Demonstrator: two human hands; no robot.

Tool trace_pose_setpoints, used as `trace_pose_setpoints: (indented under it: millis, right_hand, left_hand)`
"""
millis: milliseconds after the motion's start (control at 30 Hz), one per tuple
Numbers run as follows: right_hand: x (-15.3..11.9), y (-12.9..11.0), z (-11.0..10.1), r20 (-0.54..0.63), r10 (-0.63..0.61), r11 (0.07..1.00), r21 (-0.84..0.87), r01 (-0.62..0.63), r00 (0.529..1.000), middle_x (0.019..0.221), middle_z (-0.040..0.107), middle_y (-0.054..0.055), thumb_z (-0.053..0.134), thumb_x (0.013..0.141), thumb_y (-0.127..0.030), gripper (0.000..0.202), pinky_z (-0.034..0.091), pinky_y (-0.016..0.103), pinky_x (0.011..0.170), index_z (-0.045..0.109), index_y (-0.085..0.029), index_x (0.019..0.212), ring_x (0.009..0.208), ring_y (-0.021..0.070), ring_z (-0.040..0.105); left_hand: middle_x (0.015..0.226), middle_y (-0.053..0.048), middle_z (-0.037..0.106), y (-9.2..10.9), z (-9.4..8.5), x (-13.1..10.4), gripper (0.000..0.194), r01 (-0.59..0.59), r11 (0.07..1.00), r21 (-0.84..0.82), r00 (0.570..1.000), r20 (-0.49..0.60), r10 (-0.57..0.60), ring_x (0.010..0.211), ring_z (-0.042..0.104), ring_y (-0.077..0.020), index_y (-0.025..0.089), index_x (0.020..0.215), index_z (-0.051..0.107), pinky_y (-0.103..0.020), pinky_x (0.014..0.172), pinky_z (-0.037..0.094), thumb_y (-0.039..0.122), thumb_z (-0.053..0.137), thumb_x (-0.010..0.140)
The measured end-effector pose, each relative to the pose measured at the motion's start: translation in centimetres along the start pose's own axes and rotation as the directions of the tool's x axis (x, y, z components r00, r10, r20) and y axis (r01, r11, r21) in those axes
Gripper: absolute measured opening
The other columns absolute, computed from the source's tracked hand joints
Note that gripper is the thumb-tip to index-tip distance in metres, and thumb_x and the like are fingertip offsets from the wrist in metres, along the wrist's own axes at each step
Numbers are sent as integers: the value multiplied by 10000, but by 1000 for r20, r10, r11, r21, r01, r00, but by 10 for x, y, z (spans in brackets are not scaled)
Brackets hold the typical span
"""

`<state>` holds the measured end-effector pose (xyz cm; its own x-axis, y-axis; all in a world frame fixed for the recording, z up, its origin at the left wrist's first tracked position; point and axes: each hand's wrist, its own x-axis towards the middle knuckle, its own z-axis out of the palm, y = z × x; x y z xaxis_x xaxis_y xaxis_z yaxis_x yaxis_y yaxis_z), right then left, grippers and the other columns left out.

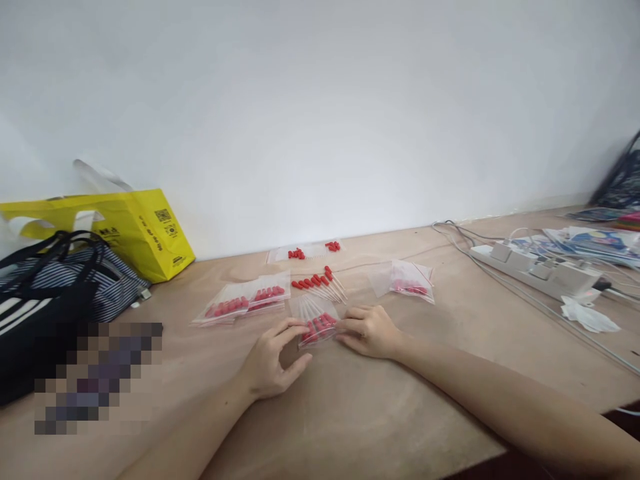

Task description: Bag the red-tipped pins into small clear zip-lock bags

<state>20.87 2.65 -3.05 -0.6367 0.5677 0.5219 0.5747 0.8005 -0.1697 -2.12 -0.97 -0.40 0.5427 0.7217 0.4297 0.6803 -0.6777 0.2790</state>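
A person's two bare hands flank a clear plastic bag (306, 311) of red-tipped sticks lying flat on a wooden table (400, 413), just below the center of the frame. The left hand (278, 360) is partly open, its fingers at the bag's left edge and its thumb spread apart from them. The right hand (369, 331) is bent, fingertips at the opposite edge; whether it pinches the plastic cannot be told. Loose red-tipped sticks (326, 287) fan out just above the bag. More filled bags (235, 293) overlap at center left, and another packet (411, 272) lies right of center. A white power strip (530, 270) sits at right, a yellow bag (145, 233) at left.
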Motion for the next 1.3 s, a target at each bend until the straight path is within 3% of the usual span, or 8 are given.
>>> trace_pose_setpoints:
  millis: [200,467,633,767,900,1000,1200,1300]
  right_hand:
    - [16,-19,11,-83,70,997,-36,-73,994,737,584,15,487,736,-418,243,310,226,551,620,-231,817,676,123,527]
    - [37,-23,29,-65,-70,978,-202,56,995,693,583,4,499,736,-324,149,277,238,515,604,-219,741,616,114,507]
    - [30,-11,24,-74,-58,996,-69,53,996,781,588,11,495,752,-416,245,321,211,540,604,-223,856,659,102,526]
    - [15,6,8,-24,-94,991,92,96,995,915,565,29,530,711,-460,362,370,205,572,578,-226,983,677,96,535]
    - [-1,22,-7,27,-92,981,173,86,995,934,555,40,544,717,-330,334,401,213,607,564,-215,1030,672,95,533]
    - [-5,25,-8,44,-88,985,152,80,995,882,576,23,506,748,-288,270,389,203,579,580,-215,997,644,87,533]
    - [1,19,6,-54,-177,983,-69,173,983,787,603,6,461,790,-286,196,329,215,542,602,-206,900,662,96,529]
    - [4,19,10,-131,-285,933,-264,244,950,690,583,-1,456,794,-234,155,276,235,506,603,-191,814,609,93,491]
  left_hand:
    - [691,-10,480,4,9,-1,114,95,990,109,996,-13,-94,612,498,-148,187,713,460,-264,565,410,270,435,788]
    - [676,-28,518,-1,13,2,216,45,990,130,999,14,-47,630,520,-159,171,706,491,-258,568,410,207,327,842]
    - [650,-14,519,-2,11,1,186,15,991,133,1000,-26,-12,591,513,-144,168,692,487,-253,550,424,213,365,824]
    - [837,-50,558,-7,2,-2,141,-108,985,134,994,-3,110,739,545,-164,161,891,508,-277,647,460,215,471,766]
    - [863,-68,577,-18,-2,-3,160,-382,871,308,908,-53,417,778,555,-162,147,933,521,-277,697,469,133,469,783]
    - [776,-59,594,-23,2,0,118,-483,760,434,826,-62,560,696,565,-146,123,882,537,-255,631,479,98,450,806]
    - [686,-46,600,-23,11,5,170,-474,709,523,806,-68,589,588,568,-127,114,821,555,-226,514,463,82,389,837]
    - [650,-31,596,-25,11,4,177,-473,698,537,800,-71,596,560,567,-119,124,803,562,-209,477,441,76,395,835]
